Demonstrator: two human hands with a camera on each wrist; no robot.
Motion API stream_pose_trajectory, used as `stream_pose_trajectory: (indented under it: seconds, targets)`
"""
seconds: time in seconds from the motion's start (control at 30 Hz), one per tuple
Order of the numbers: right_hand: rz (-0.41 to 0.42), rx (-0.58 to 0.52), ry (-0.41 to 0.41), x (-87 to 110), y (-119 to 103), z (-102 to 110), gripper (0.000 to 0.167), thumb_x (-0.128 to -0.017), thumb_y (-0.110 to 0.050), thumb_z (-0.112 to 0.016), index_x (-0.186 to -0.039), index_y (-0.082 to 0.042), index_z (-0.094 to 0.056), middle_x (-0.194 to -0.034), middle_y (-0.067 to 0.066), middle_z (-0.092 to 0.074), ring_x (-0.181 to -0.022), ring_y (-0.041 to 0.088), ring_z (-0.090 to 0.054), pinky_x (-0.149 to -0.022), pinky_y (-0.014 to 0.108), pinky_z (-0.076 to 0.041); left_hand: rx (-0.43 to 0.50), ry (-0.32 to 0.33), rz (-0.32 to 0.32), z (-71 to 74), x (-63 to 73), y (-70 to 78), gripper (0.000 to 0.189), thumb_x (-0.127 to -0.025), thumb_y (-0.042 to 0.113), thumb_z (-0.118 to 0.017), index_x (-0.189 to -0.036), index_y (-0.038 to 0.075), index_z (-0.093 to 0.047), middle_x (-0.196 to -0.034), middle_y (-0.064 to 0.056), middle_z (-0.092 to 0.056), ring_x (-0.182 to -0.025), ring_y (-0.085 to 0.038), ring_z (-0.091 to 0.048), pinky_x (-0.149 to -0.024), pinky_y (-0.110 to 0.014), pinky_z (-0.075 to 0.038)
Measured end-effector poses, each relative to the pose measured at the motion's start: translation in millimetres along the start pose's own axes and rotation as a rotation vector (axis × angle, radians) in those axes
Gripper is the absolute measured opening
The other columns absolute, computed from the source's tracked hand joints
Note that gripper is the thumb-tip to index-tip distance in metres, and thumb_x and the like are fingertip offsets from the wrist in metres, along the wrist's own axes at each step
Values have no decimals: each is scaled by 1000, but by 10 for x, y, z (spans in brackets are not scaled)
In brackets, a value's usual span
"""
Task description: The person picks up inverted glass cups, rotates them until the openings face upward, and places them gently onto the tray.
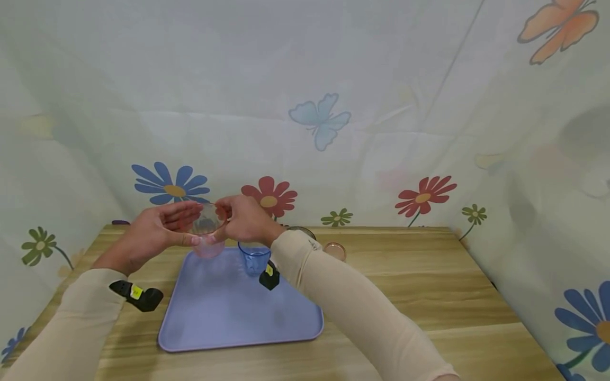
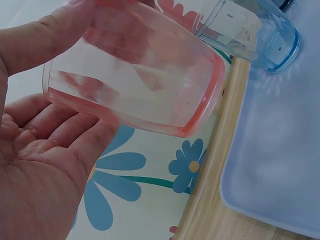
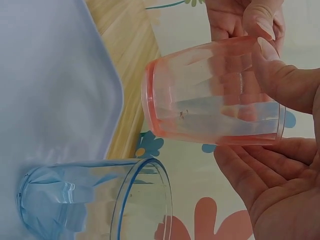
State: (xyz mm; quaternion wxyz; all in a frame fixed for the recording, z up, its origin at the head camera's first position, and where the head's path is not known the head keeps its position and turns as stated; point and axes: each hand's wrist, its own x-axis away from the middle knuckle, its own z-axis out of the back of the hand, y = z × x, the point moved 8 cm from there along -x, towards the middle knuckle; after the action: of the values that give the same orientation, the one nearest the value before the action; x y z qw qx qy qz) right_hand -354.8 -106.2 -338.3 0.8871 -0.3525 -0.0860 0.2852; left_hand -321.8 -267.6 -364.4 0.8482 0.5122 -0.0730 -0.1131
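Observation:
Both hands hold a clear pink cup (image 1: 208, 246) raised above the back left of the tray. My left hand (image 1: 154, 233) has its thumb at the cup's near side and its long fingers along the left and far side. From the right, my right hand (image 1: 245, 219) grips it near the rim between thumb and fingers. In the right wrist view the pink cup (image 3: 210, 100) looks see-through, with its base toward the tray. A clear blue cup (image 1: 254, 259) stands on the lavender tray (image 1: 233, 312), just below my right wrist.
Beyond my right forearm, an amber cup (image 1: 335, 251) sits on the wooden table (image 1: 405, 296). A dark-rimmed cup (image 1: 302, 231) is partly hidden behind the right sleeve. Behind the table hangs a flowered cloth (image 1: 381, 132).

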Motion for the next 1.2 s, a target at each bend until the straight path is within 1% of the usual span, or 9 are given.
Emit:
stream_pose_trajectory:
  seconds: [0.1, 0.23, 0.3, 0.47, 0.6, 0.83, 1.03, 1.1, 1.2]
  targets:
    - [-6, 5, -1, 5, 3, -2, 76, -79, -34, -91, -144, -7, -61, -122, 2, -71, -104, 11, -60, -87, 21, -58, 6, 4, -4, -3, -1, -9, 93, -89, 30, -84, -164, 9, -32, -167, -15, -41, -152, -40, -40, -93, -6, -52]
    - [-3, 17, -1, 11, -2, -12, 74, -80, -34, -91, -142, -7, -62, -120, 1, -71, -101, 10, -61, -86, 20, -57, 10, 11, 0, -3, 2, -23, 94, -88, 30, -85, -163, 9, -33, -166, -14, -42, -152, -39, -41, -93, -6, -52]
    - [-6, 26, -1, 12, 1, -16, 74, -80, -35, -91, -143, -7, -62, -120, 1, -71, -102, 10, -61, -87, 20, -57, 11, 12, 4, -4, 0, -31, 95, -88, 31, -85, -163, 9, -33, -166, -14, -42, -152, -38, -41, -93, -6, -52]
    - [-22, 23, -2, 23, 20, -19, 77, -80, -35, -90, -146, -8, -60, -126, 1, -71, -105, 10, -62, -92, 22, -58, 40, -2, -5, -28, -18, -38, 95, -88, 27, -85, -164, 8, -32, -168, -14, -39, -153, -39, -38, -94, -6, -52]
    - [-27, 26, -5, 32, 26, -23, 78, -80, -36, -91, -146, -9, -59, -126, 1, -71, -105, 10, -61, -91, 22, -59, 50, -8, -12, -48, -23, -46, 94, -88, 25, -85, -164, 7, -31, -168, -15, -38, -154, -40, -37, -94, -5, -51]
    - [-19, 46, -15, 23, 33, -47, 78, -79, -37, -91, -145, -9, -60, -120, 0, -70, -101, 10, -60, -84, 20, -57, 64, 0, -5, -67, -14, -82, 94, -88, 25, -85, -163, 7, -32, -168, -16, -39, -154, -40, -37, -95, -5, -50]
    - [-5, 73, -32, -3, 52, -80, 73, -80, -39, -90, -140, -9, -63, -102, -2, -68, -91, 11, -60, -71, 19, -54, 61, 6, -1, -71, -22, -123, 93, -87, 25, -86, -162, 6, -34, -167, -17, -39, -154, -41, -37, -95, -5, -50]
    - [-3, 91, -32, -11, 57, -85, 72, -79, -40, -90, -139, -9, -63, -99, -4, -66, -90, 11, -60, -70, 19, -54, 62, 7, 4, -72, -24, -133, 94, -87, 25, -86, -163, 6, -33, -167, -17, -39, -154, -41, -37, -96, -5, -50]
    - [-7, 116, -33, -16, 65, -96, 73, -79, -42, -89, -140, -11, -63, -101, -5, -66, -92, 10, -60, -72, 18, -54, 59, 7, 11, -75, -22, -142, 95, -87, 25, -86, -163, 6, -32, -167, -17, -39, -154, -41, -36, -96, -5, -50]
